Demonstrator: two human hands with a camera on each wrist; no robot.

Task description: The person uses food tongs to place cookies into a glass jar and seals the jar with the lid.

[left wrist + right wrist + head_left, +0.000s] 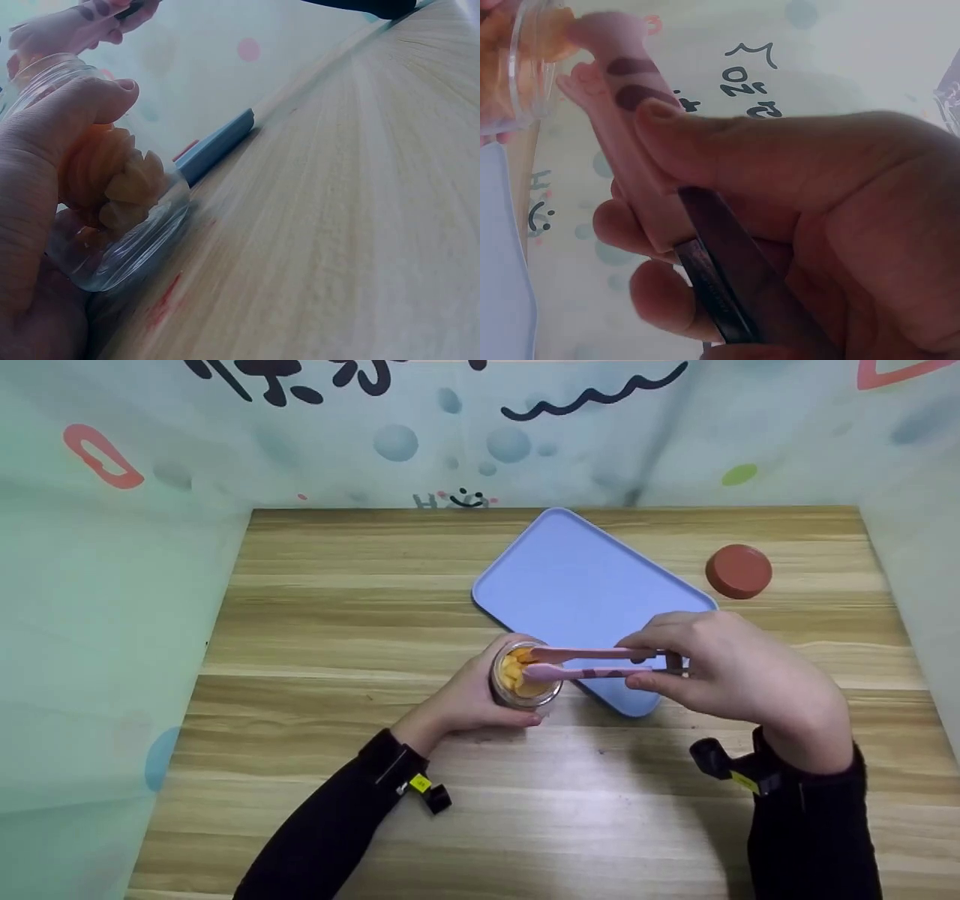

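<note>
Near the middle of the table my left hand (469,690) grips a clear glass jar (142,251), with the thumb across its side in the left wrist view. Inside the jar are several yellow-orange pieces (511,672), like cut fruit or pasta; their kind is not certain. My right hand (739,671) holds pink tongs (585,653) with dark stripes and a black hinge end. The tips of the tongs reach into the jar's mouth, among the pieces. In the right wrist view an orange piece (557,25) lies by one tip; whether it is pinched I cannot tell.
Behind the jar a blue tray (570,570) lies at an angle on the wooden table (337,607). A dark red round lid (739,571) sits to the right of the tray. Printed cloth (315,457) stands along the table's back and sides.
</note>
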